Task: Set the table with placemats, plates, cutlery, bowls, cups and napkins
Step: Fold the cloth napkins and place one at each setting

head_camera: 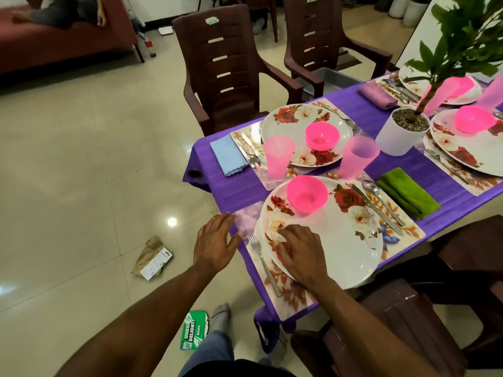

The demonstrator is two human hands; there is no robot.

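Tiled cream floor [81,164], brown plastic chairs [231,69], and a table under a purple tablecloth [217,186]; we take the near white floral plate [340,240] as landmark. It sits on a floral rectangular placemat [402,232] at the table's near corner. On the plate's far side stands a pink plastic bowl [307,194]. We see our right hand [302,251] lying on the plate's left rim, fingers bent and pressing down on it; it holds nothing we can make out. Our left hand [215,240] is left of the plate, at the table edge, fingers straight and spread, fingertips at the placemat's corner, holding nothing. A steel fork [262,261] lies just left of the plate, between the two hands. Right of the plate lie a steel knife [377,210] and spoon [381,197], then a folded green napkin [408,194]. Beyond the plate stand two pink translucent cups [279,155], and a second floral plate [285,126] carrying another pink bowl [322,136], with a folded light blue napkin [227,155] further left. Far right of the plate is a white potted plant [402,134].
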